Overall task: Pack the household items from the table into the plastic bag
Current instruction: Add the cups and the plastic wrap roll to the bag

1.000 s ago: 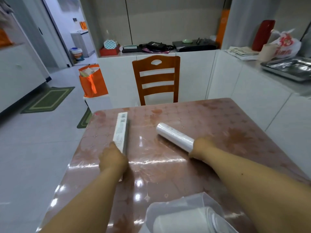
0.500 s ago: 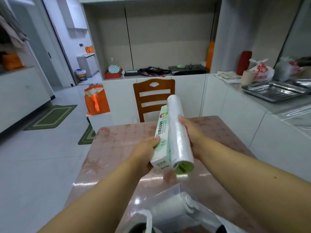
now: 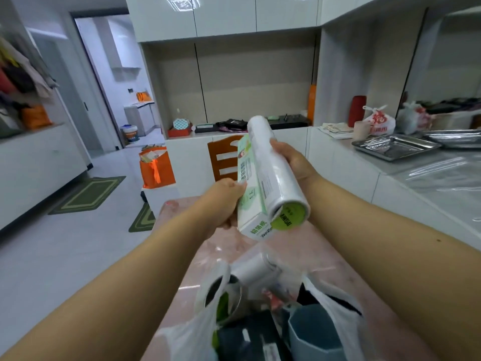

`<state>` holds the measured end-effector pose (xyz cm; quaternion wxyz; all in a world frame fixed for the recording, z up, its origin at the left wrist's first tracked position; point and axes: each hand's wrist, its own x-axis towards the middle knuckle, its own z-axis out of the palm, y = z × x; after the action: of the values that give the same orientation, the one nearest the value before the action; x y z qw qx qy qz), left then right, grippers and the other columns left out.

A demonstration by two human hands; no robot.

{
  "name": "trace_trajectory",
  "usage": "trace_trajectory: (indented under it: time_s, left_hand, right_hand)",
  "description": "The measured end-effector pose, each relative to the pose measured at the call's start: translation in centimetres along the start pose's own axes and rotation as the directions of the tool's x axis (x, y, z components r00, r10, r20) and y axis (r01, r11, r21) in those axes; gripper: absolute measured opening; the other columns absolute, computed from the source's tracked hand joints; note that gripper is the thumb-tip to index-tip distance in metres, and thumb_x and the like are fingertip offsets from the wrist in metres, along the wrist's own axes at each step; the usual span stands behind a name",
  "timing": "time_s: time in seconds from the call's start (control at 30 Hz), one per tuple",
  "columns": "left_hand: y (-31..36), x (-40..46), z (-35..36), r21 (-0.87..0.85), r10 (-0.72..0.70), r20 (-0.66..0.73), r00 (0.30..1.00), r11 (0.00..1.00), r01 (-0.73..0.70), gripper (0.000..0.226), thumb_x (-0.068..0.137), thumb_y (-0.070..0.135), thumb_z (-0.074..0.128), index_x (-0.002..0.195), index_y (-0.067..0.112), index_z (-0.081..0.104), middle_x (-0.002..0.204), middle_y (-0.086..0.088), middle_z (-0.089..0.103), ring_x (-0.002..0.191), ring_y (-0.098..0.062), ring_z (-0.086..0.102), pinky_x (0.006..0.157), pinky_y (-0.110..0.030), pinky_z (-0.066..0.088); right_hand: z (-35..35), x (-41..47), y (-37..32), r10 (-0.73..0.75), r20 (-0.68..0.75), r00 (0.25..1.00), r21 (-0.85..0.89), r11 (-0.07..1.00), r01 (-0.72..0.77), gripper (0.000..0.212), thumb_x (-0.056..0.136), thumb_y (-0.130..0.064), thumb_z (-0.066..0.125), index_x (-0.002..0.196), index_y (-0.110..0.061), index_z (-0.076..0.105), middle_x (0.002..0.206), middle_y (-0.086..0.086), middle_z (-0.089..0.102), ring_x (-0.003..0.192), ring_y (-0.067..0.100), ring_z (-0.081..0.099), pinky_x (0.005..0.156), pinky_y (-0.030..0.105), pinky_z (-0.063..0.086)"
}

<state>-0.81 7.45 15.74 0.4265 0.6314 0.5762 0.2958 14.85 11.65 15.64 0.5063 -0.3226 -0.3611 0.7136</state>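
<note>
I hold two items pressed side by side above the table (image 3: 346,277). My left hand (image 3: 223,201) grips a long white-and-green box (image 3: 250,194). My right hand (image 3: 294,162) grips a white plastic-wrap roll (image 3: 273,173) with a green end cap facing me. Both items tilt up and away from me. Below them, at the near edge, a white plastic bag (image 3: 335,303) stands open. Inside it I see a silver roll (image 3: 250,269), a metal cup (image 3: 229,295), a blue-grey container (image 3: 312,332) and dark items.
A wooden chair (image 3: 221,160) stands behind the table. An orange bag (image 3: 156,168) sits on a white box to the left. Metal trays (image 3: 395,147) and a tied plastic bag (image 3: 377,121) rest on the counter at right. Green mats lie on the floor.
Both hands picked the box and the roll off the table, brought them together, and raised them. My view has tilted up; the open bag now shows more at the bottom.
</note>
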Motion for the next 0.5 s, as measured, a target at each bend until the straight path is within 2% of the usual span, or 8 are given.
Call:
trace_trajectory:
  time_s: [0.1, 0.2, 0.27, 0.33, 0.37, 0.43, 0.47, 0.5]
  left_hand:
    - [0.4, -2.7, -0.8, 0.141, 0.018, -0.055, 0.998, 0.99, -0.01, 0.031, 0.099, 0.04, 0.042, 0.084, 0.016, 0.054, 0.054, 0.001, 0.058, 0.044, -0.012, 0.051, 0.044, -0.025, 0.039]
    - [-1.1, -5.5, -1.5, 0.388, 0.037, -0.161, 0.986, 0.921, 0.028, 0.03, 0.098, 0.037, 0.044, 0.083, 0.015, 0.058, 0.072, -0.004, 0.065, 0.063, -0.018, 0.063, 0.062, -0.032, 0.053]
    - [-3.1, -6.9, -1.6, 0.537, -0.025, -0.171, 0.985, 0.836, 0.114, 0.029, 0.094, 0.035, 0.047, 0.083, 0.014, 0.063, 0.084, -0.008, 0.069, 0.075, -0.021, 0.065, 0.079, -0.037, 0.055]
    - [-4.6, -8.6, -0.8, 0.587, -0.152, -0.089, 0.984, 0.79, 0.176, 0.031, 0.097, 0.033, 0.045, 0.085, 0.011, 0.064, 0.092, -0.01, 0.068, 0.076, -0.018, 0.059, 0.08, -0.031, 0.05]
    - [-5.1, -9.2, -0.3, 0.603, -0.213, -0.047, 0.976, 0.773, 0.198, 0.034, 0.099, 0.032, 0.041, 0.093, 0.009, 0.065, 0.101, -0.012, 0.068, 0.078, -0.018, 0.057, 0.081, -0.032, 0.049]
    - [-5.7, -10.1, 0.4, 0.526, -0.27, -0.027, 0.962, 0.815, 0.243, 0.039, 0.101, 0.032, 0.037, 0.108, 0.005, 0.064, 0.114, -0.017, 0.066, 0.086, -0.023, 0.054, 0.089, -0.039, 0.048]
    - [-6.0, -10.5, 0.6, 0.407, -0.288, -0.035, 0.957, 0.871, 0.277, 0.04, 0.101, 0.035, 0.037, 0.106, 0.007, 0.065, 0.11, -0.017, 0.067, 0.085, -0.024, 0.055, 0.089, -0.041, 0.049]
    - [-6.6, -10.6, 0.4, 0.25, -0.3, -0.06, 0.952, 0.919, 0.305, 0.043, 0.1, 0.04, 0.037, 0.095, 0.009, 0.065, 0.099, -0.015, 0.068, 0.082, -0.024, 0.057, 0.085, -0.041, 0.049]
  right_hand:
    - [1.3, -2.5, 0.4, -0.009, -0.031, 0.999, 0.063, 0.998, 0.011, 0.075, 0.071, -0.042, 0.068, 0.134, -0.007, 0.046, 0.135, 0.024, 0.052, 0.117, 0.041, 0.054, 0.101, 0.057, 0.04]
    - [1.8, -4.8, 0.3, -0.038, -0.037, 0.999, 0.101, 0.994, 0.041, 0.047, 0.082, -0.039, 0.058, 0.116, -0.005, 0.054, 0.112, 0.019, 0.06, 0.104, 0.036, 0.057, 0.096, 0.051, 0.045]
    - [2.0, -6.2, 0.3, -0.056, -0.02, 0.998, 0.1, 0.993, 0.058, 0.041, 0.083, -0.038, 0.057, 0.11, -0.008, 0.054, 0.1, 0.014, 0.057, 0.097, 0.033, 0.055, 0.094, 0.048, 0.046]
    - [2.2, -7.2, 0.7, -0.083, -0.021, 0.996, 0.081, 0.993, 0.084, 0.039, 0.082, -0.037, 0.058, 0.11, -0.01, 0.053, 0.094, 0.012, 0.055, 0.091, 0.032, 0.055, 0.094, 0.047, 0.046]
    - [2.3, -7.6, 1.0, -0.103, -0.022, 0.994, 0.063, 0.992, 0.105, 0.039, 0.082, -0.036, 0.058, 0.111, -0.01, 0.053, 0.091, 0.012, 0.056, 0.087, 0.031, 0.056, 0.093, 0.048, 0.047]
    - [2.6, -8.2, 1.8, -0.131, -0.017, 0.991, 0.024, 0.991, 0.131, 0.045, 0.077, -0.034, 0.063, 0.114, -0.012, 0.052, 0.089, 0.012, 0.056, 0.083, 0.03, 0.057, 0.09, 0.05, 0.05]
    - [2.7, -8.5, 2.2, -0.136, -0.01, 0.991, 0.002, 0.991, 0.136, 0.05, 0.072, -0.033, 0.065, 0.116, -0.013, 0.051, 0.09, 0.012, 0.056, 0.083, 0.03, 0.058, 0.088, 0.051, 0.051]
    - [2.7, -8.7, 2.6, -0.141, -0.001, 0.99, -0.024, 0.99, 0.141, 0.053, 0.069, -0.032, 0.066, 0.116, -0.013, 0.051, 0.091, 0.012, 0.056, 0.085, 0.03, 0.058, 0.088, 0.051, 0.052]
